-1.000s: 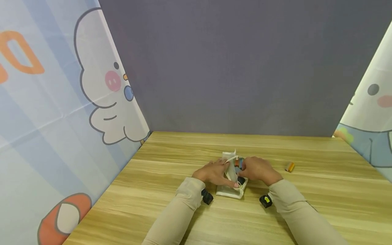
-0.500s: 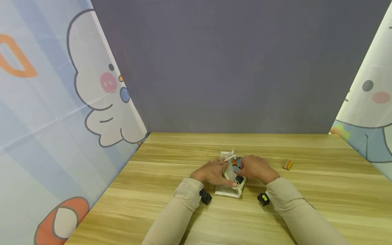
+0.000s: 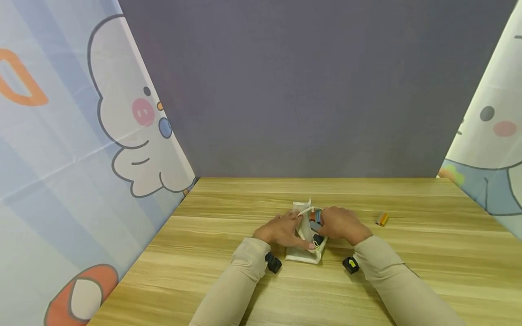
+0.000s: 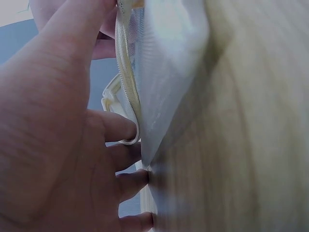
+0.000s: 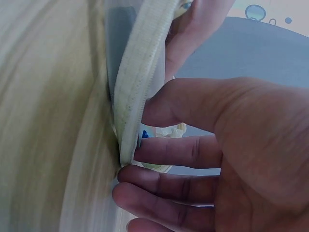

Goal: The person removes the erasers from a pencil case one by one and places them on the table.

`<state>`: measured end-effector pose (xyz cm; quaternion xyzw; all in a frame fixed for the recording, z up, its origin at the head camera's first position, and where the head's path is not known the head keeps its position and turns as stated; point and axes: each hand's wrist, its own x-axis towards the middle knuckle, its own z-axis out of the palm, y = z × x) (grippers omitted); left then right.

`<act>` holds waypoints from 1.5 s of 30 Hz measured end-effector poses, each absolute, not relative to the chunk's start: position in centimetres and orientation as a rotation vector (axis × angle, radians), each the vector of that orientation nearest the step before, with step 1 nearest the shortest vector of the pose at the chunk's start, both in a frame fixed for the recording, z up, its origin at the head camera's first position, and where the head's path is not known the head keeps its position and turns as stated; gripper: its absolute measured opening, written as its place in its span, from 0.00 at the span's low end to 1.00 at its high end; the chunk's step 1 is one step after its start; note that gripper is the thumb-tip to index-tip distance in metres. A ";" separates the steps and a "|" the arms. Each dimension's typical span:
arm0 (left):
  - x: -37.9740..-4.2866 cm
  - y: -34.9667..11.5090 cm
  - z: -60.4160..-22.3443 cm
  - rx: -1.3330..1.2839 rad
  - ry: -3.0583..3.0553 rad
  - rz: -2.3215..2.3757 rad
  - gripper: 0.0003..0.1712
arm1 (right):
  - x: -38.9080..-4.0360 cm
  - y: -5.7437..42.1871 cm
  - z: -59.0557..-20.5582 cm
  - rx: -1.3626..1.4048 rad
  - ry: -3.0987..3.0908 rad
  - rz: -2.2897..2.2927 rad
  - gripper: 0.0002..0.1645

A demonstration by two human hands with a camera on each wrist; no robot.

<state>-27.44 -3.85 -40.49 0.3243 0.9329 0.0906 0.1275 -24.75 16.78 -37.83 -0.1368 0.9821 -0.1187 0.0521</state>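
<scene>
A white mesh zipper pouch (image 3: 299, 257) lies on the table, its zipped mouth spread apart. My left hand (image 3: 282, 232) holds the mouth's left edge, thumb at the near end and fingers at the far end; in the left wrist view the forefinger meets the zipper edge (image 4: 126, 72). Inside lie an orange-and-blue item (image 3: 317, 216), a flat grey piece (image 3: 315, 226) and a black item (image 3: 318, 238). Over the right edge reaches my right hand (image 3: 340, 222), thumb beside the grey piece. The zipper band (image 5: 137, 72) hides its thumb and forefinger tips, so a grip cannot be made out.
A small orange-and-grey block (image 3: 382, 219) lies on the wooden table (image 3: 228, 208), right of the right hand. A dark grey panel (image 3: 310, 90) stands behind the table. Cartoon-printed cloths (image 3: 73, 181) hang at both sides.
The head view has shifted slightly. Inside the pouch more of the grey piece shows beside my right thumb. My left hand keeps its place on the pouch.
</scene>
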 end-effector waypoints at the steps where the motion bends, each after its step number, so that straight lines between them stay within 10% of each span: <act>1: -27.4 -3.8 -40.5 0.945 2.714 0.263 0.64 | -24.8 16.8 -37.8 -0.414 2.984 -0.359 0.20; 45: -27.3 -4.0 -40.3 0.950 2.695 0.289 0.64 | -24.4 17.0 -36.3 -0.482 2.972 -0.330 0.13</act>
